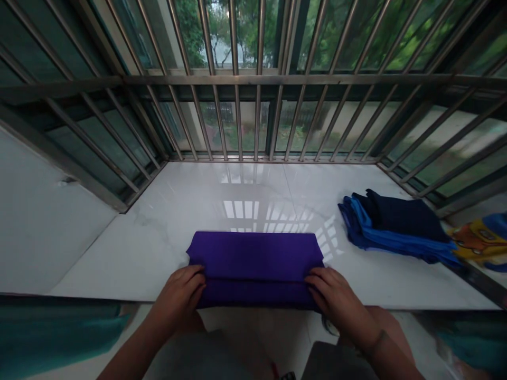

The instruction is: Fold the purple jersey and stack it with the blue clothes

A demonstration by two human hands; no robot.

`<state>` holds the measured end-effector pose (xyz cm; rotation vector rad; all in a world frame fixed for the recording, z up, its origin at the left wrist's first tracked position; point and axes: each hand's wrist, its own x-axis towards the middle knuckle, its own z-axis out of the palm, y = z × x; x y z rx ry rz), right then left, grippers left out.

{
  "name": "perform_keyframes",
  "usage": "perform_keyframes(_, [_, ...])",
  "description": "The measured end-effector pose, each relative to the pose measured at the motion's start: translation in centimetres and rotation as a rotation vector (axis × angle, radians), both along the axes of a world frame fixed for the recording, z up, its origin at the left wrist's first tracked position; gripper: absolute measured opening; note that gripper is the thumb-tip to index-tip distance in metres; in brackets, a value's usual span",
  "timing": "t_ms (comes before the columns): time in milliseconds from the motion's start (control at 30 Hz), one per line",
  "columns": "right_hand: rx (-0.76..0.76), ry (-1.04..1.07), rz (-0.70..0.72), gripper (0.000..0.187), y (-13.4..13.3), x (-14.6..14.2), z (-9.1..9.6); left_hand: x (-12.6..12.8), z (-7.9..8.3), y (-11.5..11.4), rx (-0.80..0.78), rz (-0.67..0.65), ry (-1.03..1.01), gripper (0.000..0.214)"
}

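Note:
A purple piece of fabric point(253, 256), partly folded, lies at the front edge of the white sill. A fold line runs across it, and its near strip reaches the sill's edge. My left hand point(184, 287) pinches the left end of this fold with bent fingers. At the right end, my right hand point(332, 290) holds the fold in the same way. The fingertips are partly hidden against the dark fabric. Whether it is a garment or a plain cloth I cannot tell.
A stack of folded blue and navy clothes point(400, 224) lies on the right of the white sill point(150, 237). Beside it is a yellow patterned item point(481, 240). Metal window bars point(257, 80) enclose the back and sides. Teal curtains point(59, 338) hang below.

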<state>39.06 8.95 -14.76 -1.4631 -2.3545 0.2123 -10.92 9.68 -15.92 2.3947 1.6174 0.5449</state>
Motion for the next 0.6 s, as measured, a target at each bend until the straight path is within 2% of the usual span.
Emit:
perform_keyframes(67, [0.008,0.02,-0.062,0.026,-0.6,0.3,0.1,0.0,-0.1,-1.0,0.002,0.062,-0.049,0.024])
perform_keyframes(133, [0.013,0.031,-0.149,0.027,-0.8,0.7,0.7,-0.1,0.4,-1.5,0.017,0.14,-0.101,0.025])
perform_keyframes(300, [-0.001,0.1,-0.331,0.029,-0.8,1.1,1.2,-1.3,1.4,-1.6,0.031,0.449,-0.195,0.035])
perform_keyframes(400, [-0.02,0.155,-0.381,0.027,-1.2,0.5,0.3,-2.3,1.1,-1.1,-0.041,0.568,-0.225,0.045])
perform_keyframes(600, [-0.011,0.198,-0.375,0.026,-2.8,-2.0,-1.4,-2.9,1.4,1.8,-0.176,0.655,-0.276,0.051])
